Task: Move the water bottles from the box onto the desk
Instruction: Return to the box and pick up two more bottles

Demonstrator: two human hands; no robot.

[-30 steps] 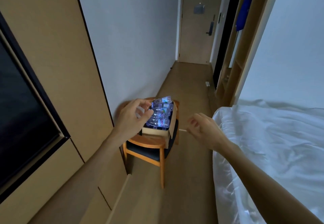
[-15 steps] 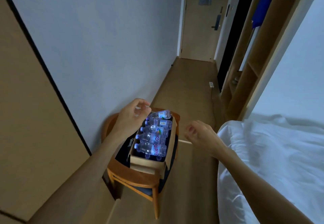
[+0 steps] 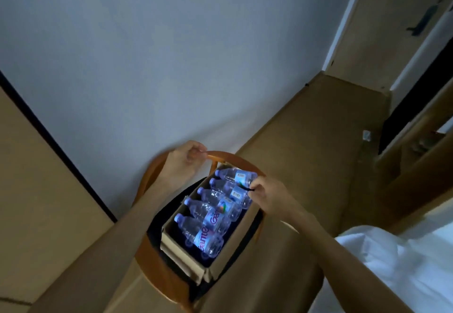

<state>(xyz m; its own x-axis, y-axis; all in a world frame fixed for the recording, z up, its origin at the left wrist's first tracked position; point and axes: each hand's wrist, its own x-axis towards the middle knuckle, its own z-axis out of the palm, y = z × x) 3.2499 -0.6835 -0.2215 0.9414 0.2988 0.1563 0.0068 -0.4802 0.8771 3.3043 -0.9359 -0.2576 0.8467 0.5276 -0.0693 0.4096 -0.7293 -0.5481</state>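
Beside the bare wall, we have closed in: left grip pinching the chair back, right grip curled shut at the bottle box.

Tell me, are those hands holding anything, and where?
Both grip the chair's curved wooden backrest: left hand near its top, right hand on its right side. No bottle is held.

Dim room: pale wall, wooden floor, white bed (rumpled).
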